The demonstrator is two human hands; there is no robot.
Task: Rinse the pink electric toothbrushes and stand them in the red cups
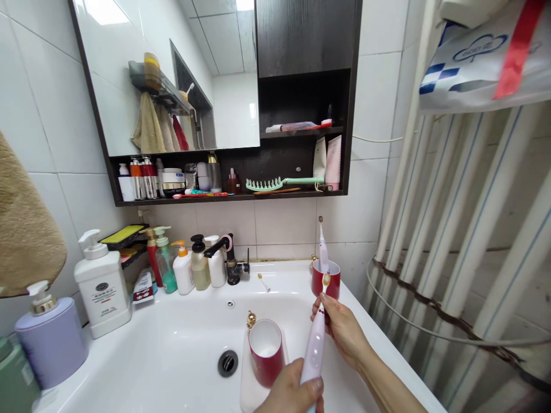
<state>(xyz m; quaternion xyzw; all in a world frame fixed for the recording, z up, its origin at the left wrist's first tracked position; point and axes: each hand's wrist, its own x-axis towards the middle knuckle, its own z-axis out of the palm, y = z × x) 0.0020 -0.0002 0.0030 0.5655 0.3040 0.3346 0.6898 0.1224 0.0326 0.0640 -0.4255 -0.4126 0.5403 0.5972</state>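
An electric toothbrush (315, 344) with a pale pink handle is held upright over the right part of the sink. My left hand (293, 387) wraps round the lower handle. My right hand (342, 324) pinches the neck of the brush head (326, 282) near its bristles. Just left of the handle, a red cup (267, 354) with a white inside stands on a pale tray (247, 384) in the basin. Behind my right hand, a second red cup (318, 281) on the sink rim holds another electric toothbrush (322, 249).
A loose brush head (264, 283) lies on the sink's back ledge beside the black faucet (232, 264). Several pump bottles (184, 269) line the left ledge. Above hangs a dark mirror cabinet (293, 166) with a green hairbrush (267, 184). White pipes (451, 229) stand at right.
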